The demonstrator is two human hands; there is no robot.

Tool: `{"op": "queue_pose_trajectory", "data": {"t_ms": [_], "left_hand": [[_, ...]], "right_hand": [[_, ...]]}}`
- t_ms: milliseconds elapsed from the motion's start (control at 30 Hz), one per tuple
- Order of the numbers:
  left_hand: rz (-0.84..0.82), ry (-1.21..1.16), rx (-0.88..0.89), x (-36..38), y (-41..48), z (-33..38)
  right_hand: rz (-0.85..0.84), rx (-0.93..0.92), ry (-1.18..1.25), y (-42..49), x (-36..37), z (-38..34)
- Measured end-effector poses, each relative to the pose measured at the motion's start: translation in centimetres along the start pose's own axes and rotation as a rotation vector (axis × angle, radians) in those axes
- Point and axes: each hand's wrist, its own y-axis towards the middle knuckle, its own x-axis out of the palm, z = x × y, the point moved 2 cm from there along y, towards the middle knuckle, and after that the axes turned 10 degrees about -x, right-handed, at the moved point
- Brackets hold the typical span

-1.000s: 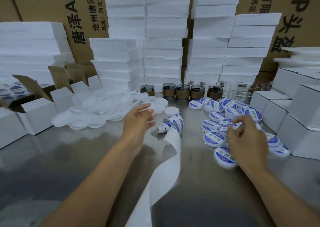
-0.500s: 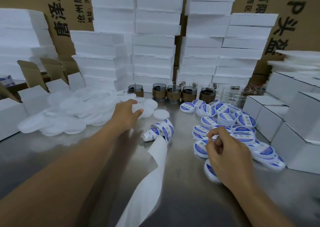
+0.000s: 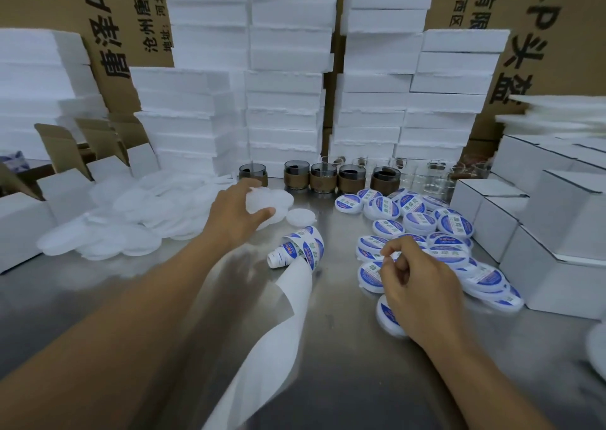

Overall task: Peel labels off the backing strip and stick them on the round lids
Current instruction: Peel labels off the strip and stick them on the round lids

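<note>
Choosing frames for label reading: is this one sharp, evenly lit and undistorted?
Head view: wide-angle distortion tilts the foam stacks; the sheets at the right edge are smeared; the steel table shows soft glare; the central lids look fairly sharp.

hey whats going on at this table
A person is labelling lids at a metal table. Their left hand grips a plain white lid at the edge of the unlabelled pile. The right hand hovers, fingers curled, over the labelled lids; whether it pinches a label is unclear. The label roll lies between the hands, its backing strip trailing toward the person.
</note>
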Motion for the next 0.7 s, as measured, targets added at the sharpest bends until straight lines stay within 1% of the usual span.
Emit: {"op": "queue_pose_trajectory", "data": {"t_ms": [67, 133, 233, 333, 400, 467, 500, 567, 600, 633, 700], "left_hand": [[0.032, -0.160, 0.068, -0.6, -1.9, 1.7], [0.040, -0.268, 0.141, -1.3, -4.2, 3.3], [-0.014, -0.368, 0.213, -1.5, -8.1, 4.9], [-0.071, -0.352, 0.256, -0.8, -11.0, 5.0], [-0.086, -0.319, 0.272, -0.5, -12.0, 4.8], [-0.091, -0.333, 0.279, -0.6, -12.5, 4.7], [-0.101, -0.336, 0.292, -0.6, -12.7, 4.7], [-0.123, -0.323, 0.312, -0.6, -13.0, 4.7], [-0.152, -0.368, 0.292, -0.6, -13.1, 4.7], [-0.205, -0.486, 0.236, -0.6, -13.1, 4.7], [-0.349, -0.856, 0.053, -0.7, -12.8, 4.8]], "right_hand": [[0.006, 0.020, 0.011, 0.0, -0.1, 0.1], [0.026, 0.040, 0.025, 0.0, -0.2, 0.1], [0.084, 0.078, 0.086, -0.1, -0.5, -0.2], [0.143, 0.069, 0.204, 0.2, -0.5, -1.6], [0.167, 0.045, 0.325, 0.2, -0.2, -3.2], [0.133, 0.024, 0.473, -0.2, 0.3, -4.8], [0.105, 0.037, 0.535, -0.3, 0.6, -5.4], [0.085, 0.129, 0.658, -0.5, 1.2, -5.9], [0.091, 0.196, 0.733, -0.5, 1.3, -6.0], [0.095, 0.272, 0.823, -0.4, 1.2, -6.0], [0.074, 0.405, 1.024, -0.2, 1.1, -6.0]]}}
